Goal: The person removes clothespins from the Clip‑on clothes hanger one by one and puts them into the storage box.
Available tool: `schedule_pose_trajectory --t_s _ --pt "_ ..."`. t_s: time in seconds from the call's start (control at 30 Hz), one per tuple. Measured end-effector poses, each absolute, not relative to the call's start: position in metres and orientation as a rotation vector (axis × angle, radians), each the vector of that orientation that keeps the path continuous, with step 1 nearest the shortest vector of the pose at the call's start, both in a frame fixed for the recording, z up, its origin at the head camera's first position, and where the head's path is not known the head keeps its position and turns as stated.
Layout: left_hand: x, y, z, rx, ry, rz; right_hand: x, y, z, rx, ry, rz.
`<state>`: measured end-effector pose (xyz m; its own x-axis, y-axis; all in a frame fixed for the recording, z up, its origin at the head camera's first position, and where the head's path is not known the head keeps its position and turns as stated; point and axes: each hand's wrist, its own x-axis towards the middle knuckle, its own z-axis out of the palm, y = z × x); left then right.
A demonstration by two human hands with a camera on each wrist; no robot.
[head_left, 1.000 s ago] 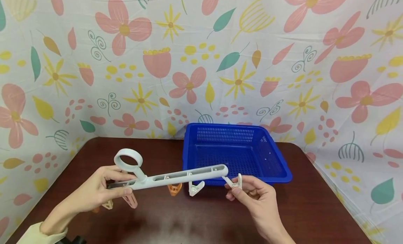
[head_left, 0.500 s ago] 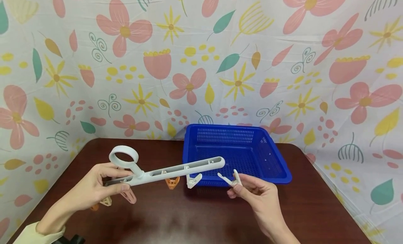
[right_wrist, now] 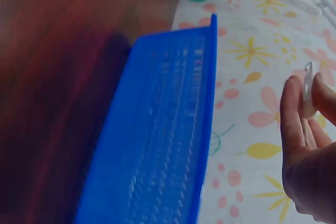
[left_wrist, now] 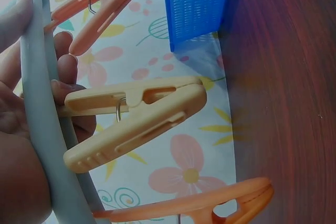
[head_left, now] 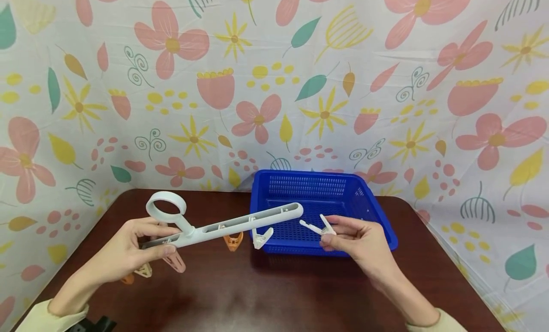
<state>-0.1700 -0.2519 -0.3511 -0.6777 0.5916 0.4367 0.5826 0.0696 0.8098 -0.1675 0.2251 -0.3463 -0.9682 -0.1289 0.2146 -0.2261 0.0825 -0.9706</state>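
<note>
My left hand (head_left: 130, 248) grips the left part of a pale grey hanger bar (head_left: 231, 227), which has an open ring hook (head_left: 147, 206) on top. Under the bar hang an orange clothespin (head_left: 233, 242), a white clothespin (head_left: 262, 238), a pink clothespin (head_left: 175, 262), a cream clothespin (left_wrist: 152, 114) and another orange clothespin (left_wrist: 210, 203). My right hand (head_left: 364, 239) pinches a loose white clothespin (head_left: 327, 229) between thumb and fingers. That pin is apart from the bar's right end, in front of the blue basket.
A blue perforated plastic basket (head_left: 256, 198) stands at the back of the dark wooden table (head_left: 206, 294), behind the right hand. Floral cloth (head_left: 257, 84) hangs behind the table. A small black object (head_left: 103, 324) shows by the left sleeve.
The right hand's white clothespin has moved from right at the bar's end to clear of it, then up toward the basket. The bar's right end has risen and shifted slightly left.
</note>
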Motion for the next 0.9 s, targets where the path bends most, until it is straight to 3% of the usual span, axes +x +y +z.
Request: schedule_pose_trajectory --t_s 0.43,0.63,0.9 --pt "-0.169 -0.251 -0.347 1.272 2.344 1.695 -0.21 0.239 -0.329 0.449 -2.484 1.837" --pt "-0.167 -0.251 -0.339 1.111 2.37 1.684 -0.233 0.243 -0.325 0.445 -2.63 1.768" --pt "-0.169 -0.249 -0.334 1.086 2.336 1.703 -0.26 0.242 -0.327 0.44 -2.751 1.76"
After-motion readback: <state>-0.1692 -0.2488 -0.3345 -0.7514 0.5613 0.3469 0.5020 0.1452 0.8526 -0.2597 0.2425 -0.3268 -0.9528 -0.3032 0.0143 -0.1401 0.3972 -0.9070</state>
